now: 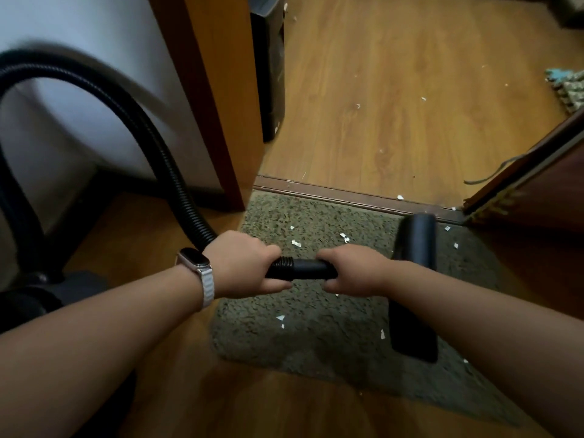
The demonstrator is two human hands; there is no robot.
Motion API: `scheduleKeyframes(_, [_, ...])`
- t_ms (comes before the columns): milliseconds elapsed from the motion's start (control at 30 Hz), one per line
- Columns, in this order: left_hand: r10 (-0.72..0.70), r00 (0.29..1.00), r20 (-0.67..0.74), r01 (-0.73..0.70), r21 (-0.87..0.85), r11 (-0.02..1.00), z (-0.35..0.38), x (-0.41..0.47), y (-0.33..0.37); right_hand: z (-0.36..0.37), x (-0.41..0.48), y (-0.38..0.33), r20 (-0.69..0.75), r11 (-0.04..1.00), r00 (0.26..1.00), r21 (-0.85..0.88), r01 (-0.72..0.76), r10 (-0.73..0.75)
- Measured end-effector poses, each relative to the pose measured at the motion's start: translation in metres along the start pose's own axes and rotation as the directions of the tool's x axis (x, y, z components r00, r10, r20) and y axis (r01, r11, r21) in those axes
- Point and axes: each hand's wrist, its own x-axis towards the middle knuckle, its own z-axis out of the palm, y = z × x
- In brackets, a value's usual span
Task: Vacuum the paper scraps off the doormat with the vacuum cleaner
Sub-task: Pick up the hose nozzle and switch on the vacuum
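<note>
The grey-green doormat (316,336) lies at the view's centre, spreading toward 5 o'clock, with white paper scraps (296,243) scattered over it. The black nozzle (415,245) sits over the mat's 3 o'clock side, partly hidden by the right forearm. Above the mat, the right hand (354,270) is clenched round the smooth black tube (308,268). At its 9 o'clock the left hand (246,263) grasps the ribbed hose (132,121), which arcs away toward 10 o'clock. More scraps dot the wooden floor (410,90) at 12 o'clock.

Ribbed black plastic hose (132,121), rough shaggy doormat (316,336), white paper scraps (296,243), glossy wood floor (410,99).
</note>
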Motion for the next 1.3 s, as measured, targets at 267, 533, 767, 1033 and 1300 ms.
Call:
scheduleKeyframes(267, [-0.262,0.965,-0.019,0.255,-0.170,0.952,-0.019,0.028,0.055,0.010,-0.018,0.023,-0.424,0.993,0.901,-0.020,-0.116,0.096])
scheduleKeyframes(533, [-0.328,0.943,0.049,0.323,-0.367,0.872,-0.022,0.044,0.073,0.013,-0.037,-0.012,-0.208,0.435,0.618,0.868,-0.242,0.758])
scheduleKeyframes(767, [-0.138,0.990,-0.043,0.107,-0.422,0.900,-0.013,0.044,0.097,0.017,-0.028,-0.023,0.140,-0.109,0.575,0.990,-0.088,0.806])
scheduleKeyframes(1033, [0.245,0.955,0.164,-0.202,-0.242,0.949,-0.012,0.026,0.053,0.017,-0.076,0.009,0.156,-0.036,0.502,0.970,-0.241,0.850])
scheduleKeyframes(1300, [0.132,0.977,-0.169,-0.169,-0.228,0.959,-0.019,0.017,0.083,-0.002,-0.068,0.010,0.055,-0.024,0.393,0.996,-0.084,0.918])
